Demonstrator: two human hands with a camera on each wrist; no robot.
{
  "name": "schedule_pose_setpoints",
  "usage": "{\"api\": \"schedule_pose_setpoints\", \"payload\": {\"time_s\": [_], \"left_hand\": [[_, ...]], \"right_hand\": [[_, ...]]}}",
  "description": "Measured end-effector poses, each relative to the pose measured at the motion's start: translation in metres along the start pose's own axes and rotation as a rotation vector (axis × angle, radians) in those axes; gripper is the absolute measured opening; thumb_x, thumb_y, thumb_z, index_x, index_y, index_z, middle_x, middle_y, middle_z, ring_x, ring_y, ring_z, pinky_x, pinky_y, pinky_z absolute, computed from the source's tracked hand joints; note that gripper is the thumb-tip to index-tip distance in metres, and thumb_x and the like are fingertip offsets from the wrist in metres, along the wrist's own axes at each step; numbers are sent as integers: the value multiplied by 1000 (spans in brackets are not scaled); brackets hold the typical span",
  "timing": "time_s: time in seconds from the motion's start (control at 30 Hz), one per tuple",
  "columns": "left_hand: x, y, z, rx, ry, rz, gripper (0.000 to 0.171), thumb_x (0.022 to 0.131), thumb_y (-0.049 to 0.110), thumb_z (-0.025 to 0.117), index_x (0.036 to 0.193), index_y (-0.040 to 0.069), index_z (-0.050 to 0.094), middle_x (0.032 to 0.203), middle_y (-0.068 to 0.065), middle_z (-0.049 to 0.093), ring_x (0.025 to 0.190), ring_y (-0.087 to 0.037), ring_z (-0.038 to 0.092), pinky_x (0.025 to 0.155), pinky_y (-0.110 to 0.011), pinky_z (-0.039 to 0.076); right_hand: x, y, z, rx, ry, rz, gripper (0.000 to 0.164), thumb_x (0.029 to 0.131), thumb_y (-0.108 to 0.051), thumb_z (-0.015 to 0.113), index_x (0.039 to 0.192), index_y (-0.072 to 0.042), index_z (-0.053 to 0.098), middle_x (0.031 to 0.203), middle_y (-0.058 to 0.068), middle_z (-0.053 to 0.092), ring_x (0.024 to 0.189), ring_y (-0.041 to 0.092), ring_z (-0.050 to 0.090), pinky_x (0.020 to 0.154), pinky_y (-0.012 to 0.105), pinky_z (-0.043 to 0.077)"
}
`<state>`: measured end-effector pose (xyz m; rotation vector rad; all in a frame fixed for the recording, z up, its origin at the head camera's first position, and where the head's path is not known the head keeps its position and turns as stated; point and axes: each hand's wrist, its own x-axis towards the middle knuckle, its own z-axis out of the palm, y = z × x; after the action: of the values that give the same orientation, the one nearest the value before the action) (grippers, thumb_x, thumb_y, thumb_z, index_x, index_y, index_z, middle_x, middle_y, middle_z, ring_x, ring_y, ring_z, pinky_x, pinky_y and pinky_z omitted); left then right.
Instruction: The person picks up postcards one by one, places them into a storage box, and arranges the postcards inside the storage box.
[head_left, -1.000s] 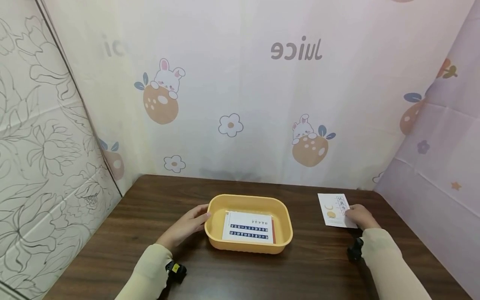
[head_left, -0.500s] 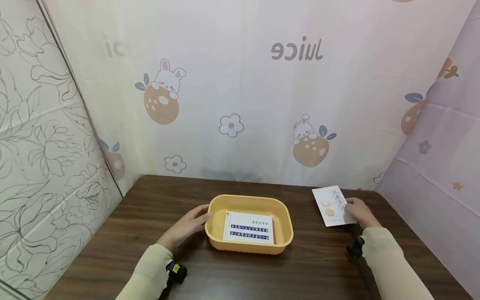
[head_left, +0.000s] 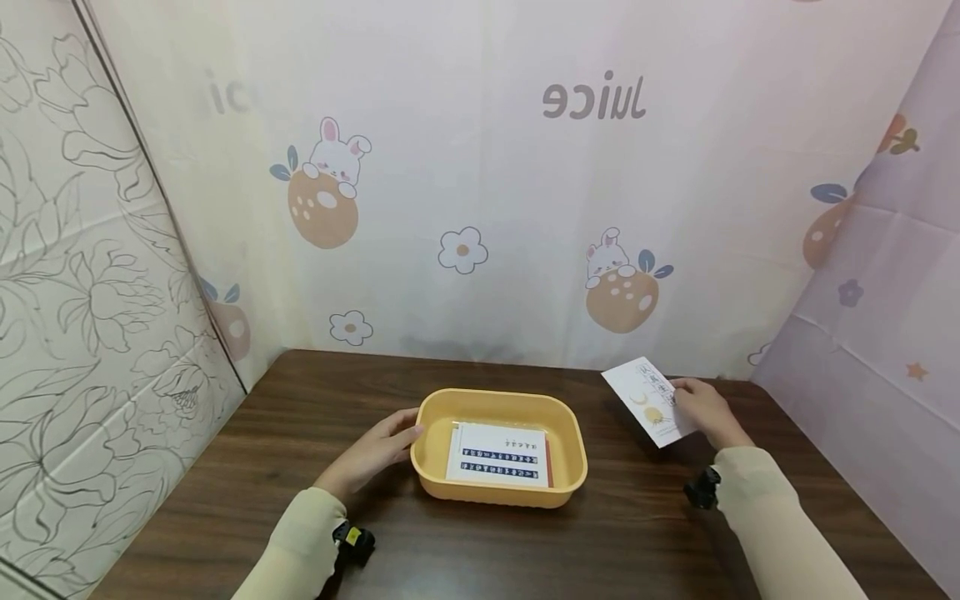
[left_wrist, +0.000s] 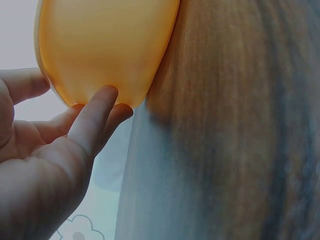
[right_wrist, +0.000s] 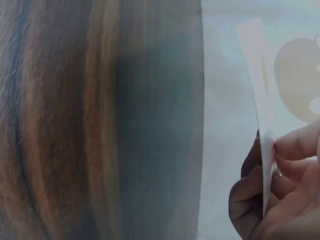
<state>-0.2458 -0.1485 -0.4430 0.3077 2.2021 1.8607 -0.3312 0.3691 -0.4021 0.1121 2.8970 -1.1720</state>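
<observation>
A yellow plastic basin (head_left: 498, 495) stands on the table, with several printed cards (head_left: 498, 455) lying flat inside. My left hand (head_left: 375, 454) holds the basin's left end. In the left wrist view, the fingers (left_wrist: 95, 117) press against the outer wall and the thumb reaches the rim. At the right, my right hand (head_left: 707, 410) grips a white card (head_left: 647, 400) by its right edge. Printed characters and a yellow moon show on its face. The card is tilted above the table. In the right wrist view it appears edge-on, between thumb and curled fingers.
The dark wooden table (head_left: 510, 550) ends at a patterned cloth backdrop (head_left: 517, 208) behind. Cloth also hangs on both sides. A black wrist camera (head_left: 354, 542) is strapped to the left wrist, and another camera (head_left: 702, 488) to the right.
My right hand has raised the white card off the table, tilted it and carried it a little leftward. The left hand and the basin have stayed where they were.
</observation>
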Motion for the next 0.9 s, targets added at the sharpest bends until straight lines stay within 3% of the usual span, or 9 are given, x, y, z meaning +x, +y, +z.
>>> {"api": "schedule_pose_setpoints", "payload": {"time_s": [0.17,0.43,0.9], "left_hand": [[0,0,0,10,6,-8,52,107,26,52,151,3,39,149,-21,43,131,-34,50,104,-45,47],[0,0,0,14,9,-12,53,106,27,52,151,2,38,150,-22,43,131,-33,50,104,-46,47],[1,-2,-1,11,7,-11,53,106,27,52,151,3,38,150,-21,42,131,-32,51,103,-44,48]], "right_hand": [[-3,-13,1,-33,8,-30,54,105,-24,30,141,14,43,122,30,54,94,32,56,73,34,45],[-8,-28,9,-12,12,-92,51,107,-31,35,136,10,50,103,20,61,76,23,60,62,33,52],[-22,-72,24,-50,-11,-246,42,107,-27,42,129,5,58,95,15,63,63,20,61,54,35,54]]}}
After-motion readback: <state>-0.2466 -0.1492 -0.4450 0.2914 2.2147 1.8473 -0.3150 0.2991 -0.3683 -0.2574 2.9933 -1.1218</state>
